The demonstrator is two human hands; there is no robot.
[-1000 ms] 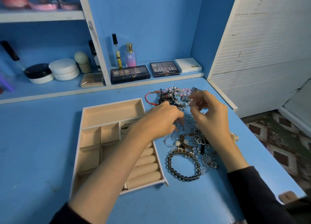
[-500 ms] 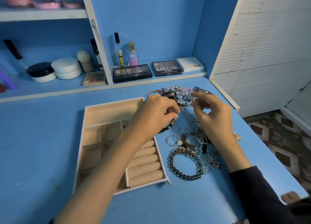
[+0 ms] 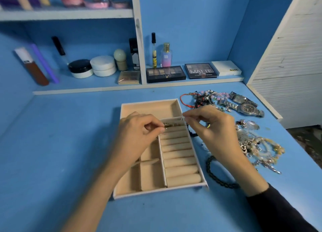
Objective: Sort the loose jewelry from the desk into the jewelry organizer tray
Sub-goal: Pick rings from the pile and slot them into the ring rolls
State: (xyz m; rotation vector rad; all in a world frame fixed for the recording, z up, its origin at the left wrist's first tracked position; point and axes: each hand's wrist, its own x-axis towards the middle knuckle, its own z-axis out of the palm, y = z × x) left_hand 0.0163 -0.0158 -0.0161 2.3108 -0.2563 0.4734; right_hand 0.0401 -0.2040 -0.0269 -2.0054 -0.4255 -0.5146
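Blue bench [image 3: 69,144] carries the beige tray [image 3: 151,108] at centre. Over its ring rolls [image 3: 179,162], the left hand [image 3: 139,130] pinches a gold piece [image 3: 169,125]. The right hand [image 3: 214,127] pinches a silver bit [image 3: 183,118] above the tray's wall. Loose jewelry [image 3: 252,144] lies at 3 o'clock of the right hand, with watches [image 3: 247,108] at 1 o'clock.
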